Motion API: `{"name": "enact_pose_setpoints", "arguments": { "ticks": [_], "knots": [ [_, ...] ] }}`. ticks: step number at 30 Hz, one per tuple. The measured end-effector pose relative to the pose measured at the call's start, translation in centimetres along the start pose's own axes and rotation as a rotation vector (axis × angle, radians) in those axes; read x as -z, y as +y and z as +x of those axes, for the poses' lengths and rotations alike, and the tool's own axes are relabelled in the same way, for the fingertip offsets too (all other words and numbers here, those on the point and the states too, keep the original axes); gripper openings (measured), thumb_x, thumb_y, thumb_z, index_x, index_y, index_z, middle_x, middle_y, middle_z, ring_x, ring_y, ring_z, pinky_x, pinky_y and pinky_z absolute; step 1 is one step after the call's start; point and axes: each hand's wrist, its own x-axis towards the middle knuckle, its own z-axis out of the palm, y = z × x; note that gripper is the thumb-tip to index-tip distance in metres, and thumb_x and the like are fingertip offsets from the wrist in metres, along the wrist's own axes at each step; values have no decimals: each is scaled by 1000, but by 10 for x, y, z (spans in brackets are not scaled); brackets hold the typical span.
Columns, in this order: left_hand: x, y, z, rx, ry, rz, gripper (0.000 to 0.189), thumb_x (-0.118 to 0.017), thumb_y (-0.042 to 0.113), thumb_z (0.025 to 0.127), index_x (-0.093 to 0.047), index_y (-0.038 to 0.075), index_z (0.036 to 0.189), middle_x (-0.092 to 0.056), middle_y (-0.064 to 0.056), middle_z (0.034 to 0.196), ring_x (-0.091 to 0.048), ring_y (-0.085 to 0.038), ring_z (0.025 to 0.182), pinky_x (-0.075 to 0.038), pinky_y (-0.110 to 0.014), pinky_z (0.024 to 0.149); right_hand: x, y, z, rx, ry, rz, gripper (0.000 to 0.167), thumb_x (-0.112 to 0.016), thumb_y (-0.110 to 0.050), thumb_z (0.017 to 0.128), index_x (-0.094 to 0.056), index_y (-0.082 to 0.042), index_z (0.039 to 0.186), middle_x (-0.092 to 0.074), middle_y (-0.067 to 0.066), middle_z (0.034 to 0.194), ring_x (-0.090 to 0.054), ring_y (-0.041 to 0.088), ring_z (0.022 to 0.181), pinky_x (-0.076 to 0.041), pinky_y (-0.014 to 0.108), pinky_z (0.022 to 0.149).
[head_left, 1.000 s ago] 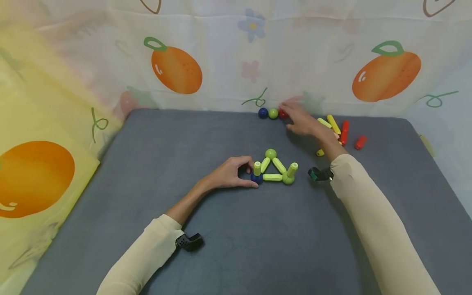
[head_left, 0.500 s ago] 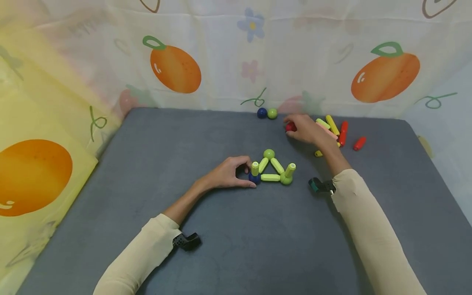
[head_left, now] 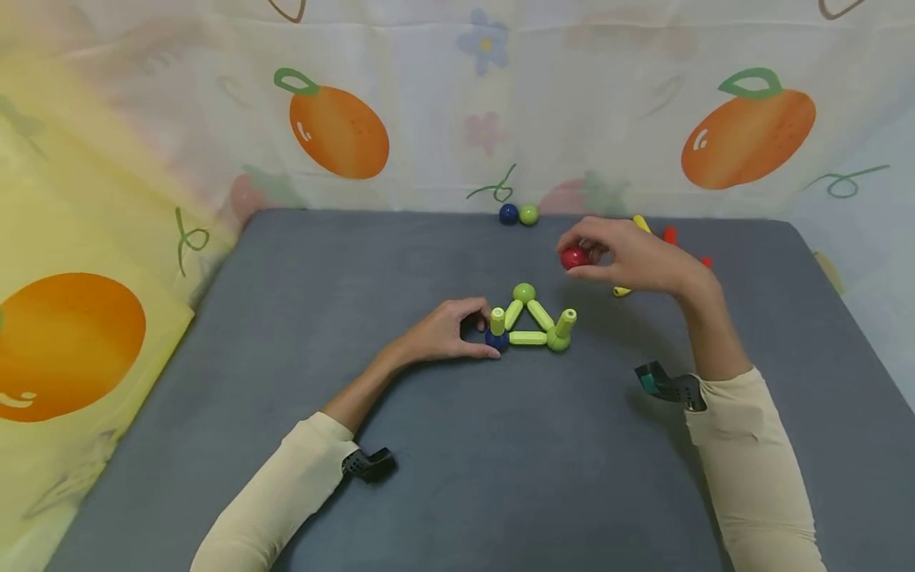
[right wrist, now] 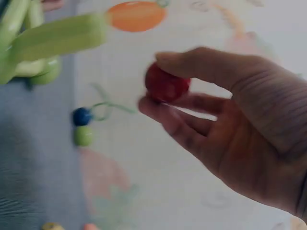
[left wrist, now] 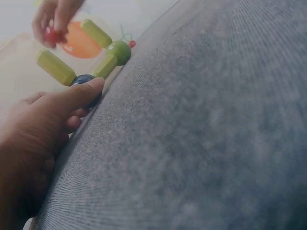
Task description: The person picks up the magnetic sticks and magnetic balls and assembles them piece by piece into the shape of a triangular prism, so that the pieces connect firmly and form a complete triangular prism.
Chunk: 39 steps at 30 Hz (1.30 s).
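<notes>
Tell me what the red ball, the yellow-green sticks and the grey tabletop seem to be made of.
Red ball: probably smooth, glossy plastic, going by its small highlights, though painted metal is possible.
Yellow-green sticks: likely molded plastic with a soft sheen; their sides look faceted and evenly colored.
Grey tabletop: apparently matte cloth, from the fine, woven-looking grain in the left wrist view.

Frame (head_left: pixel 527 338) on the table (head_left: pixel 457 469), two balls (head_left: pixel 528 214) behind it, loose rods (head_left: pixel 669 235) behind right.

Head view: high, forward-down, farther; wrist views: close, toward backdrop (head_left: pixel 429 103); all share red ball (head_left: pixel 574 258).
</notes>
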Motion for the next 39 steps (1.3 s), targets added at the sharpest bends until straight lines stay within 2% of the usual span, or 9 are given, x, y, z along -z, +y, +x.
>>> {"name": "enact_pose_setpoints", "arguments": {
  "ticks": [3,6,10,14,18,25,30,33,39],
  "knots": [
    [-3,0,4,-6,-5,-5,38,-91,24,84,-63,12,108,-63,-3,95,-58,-11,87,-51,-28,83,9,-11,-13,85,-73,-11,26,-77,-4,94,-68,-14,117,-66,-3,108,-63,10,96,-56,31,89],
    [-2,0,5,-5,8,-12,38,-91,21,82,-64,11,106,-63,-4,94,-57,-12,86,-51,-28,83,10,-19,-18,140,-158,-31,31,-77,-3,93,-67,-16,119,-68,-6,108,-65,6,97,-56,31,91],
    [-1,-1,6,9,15,-2,38,-92,20,82,-64,12,107,-63,-4,94,-57,-13,86,-50,-29,83,7,-28,-20,121,-232,-60,34,-76,-5,93,-67,-16,124,-69,-6,114,-66,5,99,-55,31,93],
    [-3,-3,9,14,2,6,38,-90,24,84,-63,13,110,-62,-3,96,-57,-11,88,-50,-28,84,5,-29,-25,81,-226,-93,30,-78,-2,90,-69,-14,115,-66,-7,107,-66,6,98,-57,33,90],
    [-5,-4,4,15,-2,-4,37,-90,23,84,-63,13,108,-62,-3,95,-57,-11,87,-50,-28,84,-1,-29,-21,96,-228,-67,31,-81,-2,88,-69,-14,114,-65,-6,104,-66,7,98,-58,37,91],
    [3,-2,-1,2,13,-10,38,-92,21,81,-63,13,105,-62,-4,92,-57,-14,86,-50,-30,82,-11,-31,-13,105,-229,-64,27,-82,-5,88,-68,-17,108,-64,-7,99,-61,8,94,-56,41,91],
    [4,-3,-2,33,-12,9,39,-92,24,82,-62,14,105,-61,-1,92,-57,-11,86,-50,-28,83,-10,-32,-14,58,-261,-42,32,-84,-11,89,-68,-15,116,-67,-5,105,-61,9,93,-56,40,89],
    [2,-3,-1,25,-10,1,38,-91,24,83,-63,14,106,-62,-2,93,-58,-12,87,-51,-29,84,-8,-31,-15,22,-281,-44,39,-85,-16,89,-67,-14,123,-69,-4,110,-62,9,95,-57,43,89],
    [-1,-1,3,-5,14,-24,39,-92,22,81,-63,14,106,-63,-3,93,-58,-13,86,-51,-30,83,-4,-30,-14,0,-325,-64,30,-82,-16,91,-64,-17,116,-67,-6,101,-63,11,94,-56,40,87]
  ]
}}
